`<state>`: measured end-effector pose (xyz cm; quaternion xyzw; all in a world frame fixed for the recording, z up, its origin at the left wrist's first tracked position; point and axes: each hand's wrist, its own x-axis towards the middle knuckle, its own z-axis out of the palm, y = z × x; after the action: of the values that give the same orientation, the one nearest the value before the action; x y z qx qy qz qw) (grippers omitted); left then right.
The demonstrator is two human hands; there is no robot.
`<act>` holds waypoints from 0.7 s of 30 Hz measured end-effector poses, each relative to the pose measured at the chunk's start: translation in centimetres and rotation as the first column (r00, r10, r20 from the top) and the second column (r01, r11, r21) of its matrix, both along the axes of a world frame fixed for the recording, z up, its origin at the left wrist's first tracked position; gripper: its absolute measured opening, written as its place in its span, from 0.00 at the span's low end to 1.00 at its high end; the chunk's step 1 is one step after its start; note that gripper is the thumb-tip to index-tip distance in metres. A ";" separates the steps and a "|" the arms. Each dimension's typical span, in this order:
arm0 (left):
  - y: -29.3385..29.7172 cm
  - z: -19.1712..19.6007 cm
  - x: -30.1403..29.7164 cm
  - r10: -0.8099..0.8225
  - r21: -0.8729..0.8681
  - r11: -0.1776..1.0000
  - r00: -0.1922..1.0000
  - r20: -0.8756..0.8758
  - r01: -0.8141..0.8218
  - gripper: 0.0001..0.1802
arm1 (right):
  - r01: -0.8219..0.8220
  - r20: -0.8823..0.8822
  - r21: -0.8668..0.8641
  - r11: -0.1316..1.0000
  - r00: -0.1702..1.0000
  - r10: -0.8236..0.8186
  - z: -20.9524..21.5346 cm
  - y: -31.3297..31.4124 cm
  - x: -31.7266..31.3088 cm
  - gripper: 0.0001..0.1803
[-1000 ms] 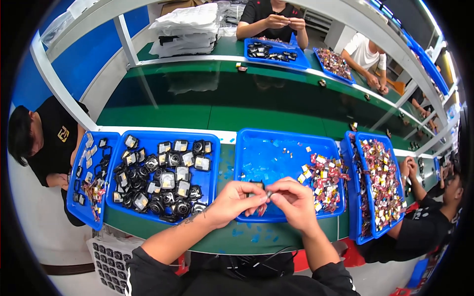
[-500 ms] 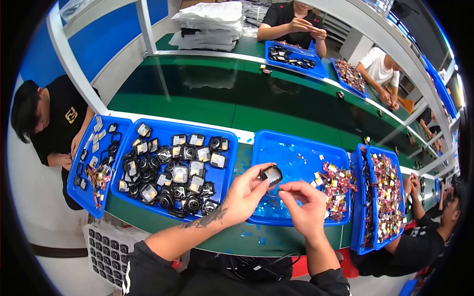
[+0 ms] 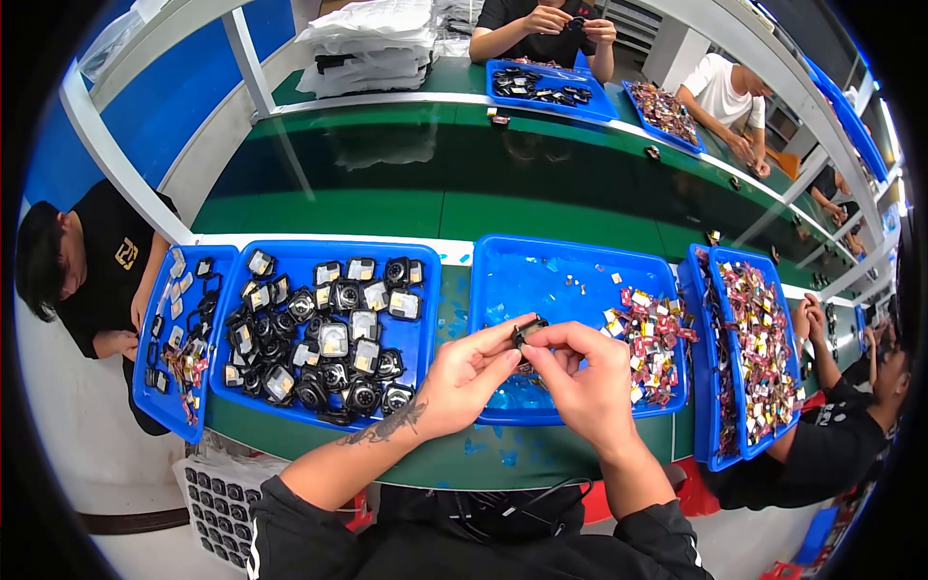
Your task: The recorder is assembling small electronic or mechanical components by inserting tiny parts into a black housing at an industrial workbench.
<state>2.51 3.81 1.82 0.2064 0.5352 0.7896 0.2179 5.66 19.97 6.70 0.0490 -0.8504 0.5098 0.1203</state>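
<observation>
Green tabletop, blue trays: both hands, apart a moment ago, are now meeting over the middle tray [image 3: 580, 261], left hand [image 3: 469, 377] and right hand [image 3: 585, 382] fingers pinching a small dark part [image 3: 527, 335].

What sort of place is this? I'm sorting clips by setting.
Probably a small-parts assembly line. Blue trays of small parts sit along a long green bench, other people work at more trays, and the left hand and right hand hold one small black part.
</observation>
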 end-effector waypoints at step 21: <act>0.4 -0.5 0.5 0.088 0.065 0.994 0.995 0.038 -0.090 0.24 | 0.037 -0.033 -0.091 0.995 0.999 -0.041 -0.5 -0.4 0.0 0.04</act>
<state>3.03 4.17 1.30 0.1755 0.5135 0.8193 0.1849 5.64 19.52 6.25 0.0356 -0.8251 0.5444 0.1470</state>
